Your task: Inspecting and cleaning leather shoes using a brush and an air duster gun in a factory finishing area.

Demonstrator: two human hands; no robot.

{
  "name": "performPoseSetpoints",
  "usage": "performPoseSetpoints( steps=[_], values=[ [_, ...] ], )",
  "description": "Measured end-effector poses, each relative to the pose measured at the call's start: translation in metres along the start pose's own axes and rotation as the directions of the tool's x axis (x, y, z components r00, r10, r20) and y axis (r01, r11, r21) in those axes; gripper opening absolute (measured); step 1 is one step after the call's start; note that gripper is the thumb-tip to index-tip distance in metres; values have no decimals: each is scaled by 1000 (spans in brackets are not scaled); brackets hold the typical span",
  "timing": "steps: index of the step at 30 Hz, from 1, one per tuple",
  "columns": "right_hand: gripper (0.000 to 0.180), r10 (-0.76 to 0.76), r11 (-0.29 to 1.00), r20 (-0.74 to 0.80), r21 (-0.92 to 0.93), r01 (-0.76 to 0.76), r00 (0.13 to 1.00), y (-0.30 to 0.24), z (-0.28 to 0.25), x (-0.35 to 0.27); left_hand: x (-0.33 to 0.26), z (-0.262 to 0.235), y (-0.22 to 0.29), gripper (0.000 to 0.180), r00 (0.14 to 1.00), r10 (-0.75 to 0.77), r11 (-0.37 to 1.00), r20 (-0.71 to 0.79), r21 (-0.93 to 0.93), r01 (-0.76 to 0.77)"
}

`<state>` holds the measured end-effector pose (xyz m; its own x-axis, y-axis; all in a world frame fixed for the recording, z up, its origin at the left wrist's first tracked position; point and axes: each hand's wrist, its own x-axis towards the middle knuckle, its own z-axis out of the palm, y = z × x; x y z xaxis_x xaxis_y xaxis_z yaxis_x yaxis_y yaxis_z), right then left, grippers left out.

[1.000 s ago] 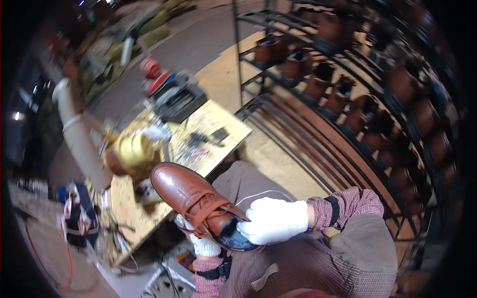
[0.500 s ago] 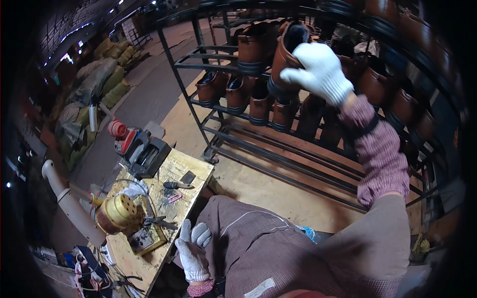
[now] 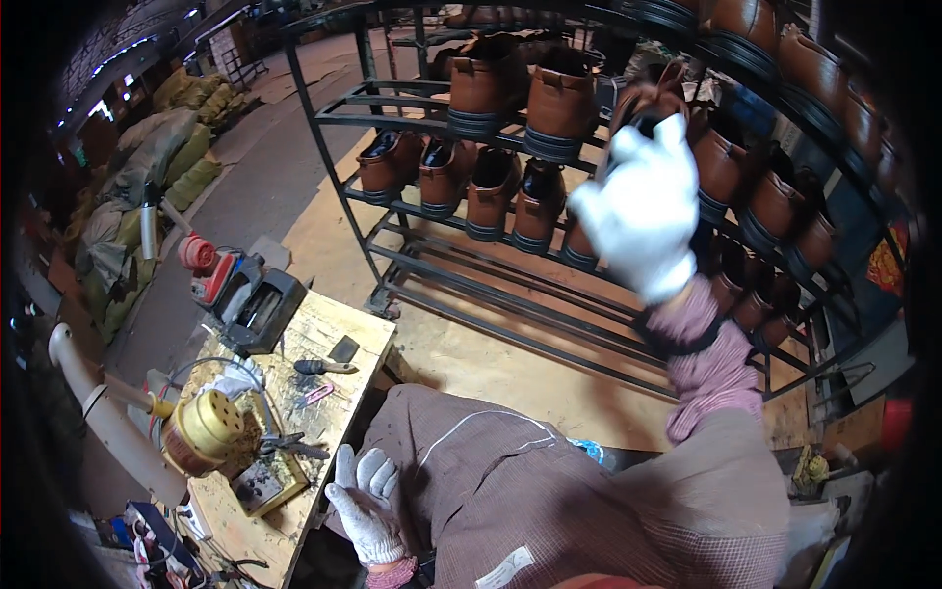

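My right hand [image 3: 643, 216], in a white knit glove, is raised at the shoe rack [image 3: 461, 280] and smeared by motion. Just beyond its fingers is a brown leather shoe [image 3: 648, 96], partly hidden by the glove; whether I grip it cannot be made out. Left of it, another brown shoe [image 3: 561, 98] stands upright on the upper shelf beside a similar shoe [image 3: 484, 86]. My left hand [image 3: 368, 501], gloved in greyish white, lies palm up between my lap and the workbench [image 3: 339, 324], fingers apart and holding nothing.
On the bench are a yellow machine head [image 3: 206, 427], pliers [image 3: 294, 445], a brush [image 3: 326, 367], pink snips [image 3: 316, 395] and a black and red device [image 3: 255, 299]. Lower shelves carry several shoes [image 3: 491, 196]. A beige duct [image 3: 113, 412] rises at left; sacks [image 3: 142, 147] lie beyond.
My right hand has let go of the shoe it touched, which now stands upright on the shelf, and has moved right to another shoe. The view has shifted slightly; my left hand stays open.
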<state>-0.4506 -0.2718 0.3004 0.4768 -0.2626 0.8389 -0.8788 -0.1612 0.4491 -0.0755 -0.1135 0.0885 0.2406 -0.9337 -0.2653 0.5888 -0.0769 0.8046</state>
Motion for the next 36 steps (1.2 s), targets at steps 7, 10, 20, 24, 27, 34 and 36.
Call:
performPoseSetpoints(
  steps=[7,10,20,24,27,34,36],
  values=[
    [36,85,64,67,995,-73,994,-169,-59,-9,-33,24,1,87,997,-59,939,-47,-341,39],
    [36,-347,-244,12,964,-103,938,-251,-37,-31,-12,39,-10,83,986,-130,875,-106,-480,63],
    [25,-246,-299,-110,954,32,963,-308,-27,-8,8,23,-14,72,984,-170,779,-51,-619,102],
    [30,-582,-60,64,991,-121,811,-273,-12,-8,-43,-65,-10,67,904,64,693,-424,-633,-346],
    [42,-679,67,182,980,-187,711,-256,-15,-34,-50,-123,-11,64,842,188,610,-505,-612,-503],
    [38,-619,187,246,969,-164,746,-235,-8,-84,23,-227,-21,58,917,259,556,-302,-730,-397],
    [39,-613,216,259,964,-157,747,-234,-8,-84,33,-226,-3,64,902,274,595,-334,-679,-431]
  ],
)
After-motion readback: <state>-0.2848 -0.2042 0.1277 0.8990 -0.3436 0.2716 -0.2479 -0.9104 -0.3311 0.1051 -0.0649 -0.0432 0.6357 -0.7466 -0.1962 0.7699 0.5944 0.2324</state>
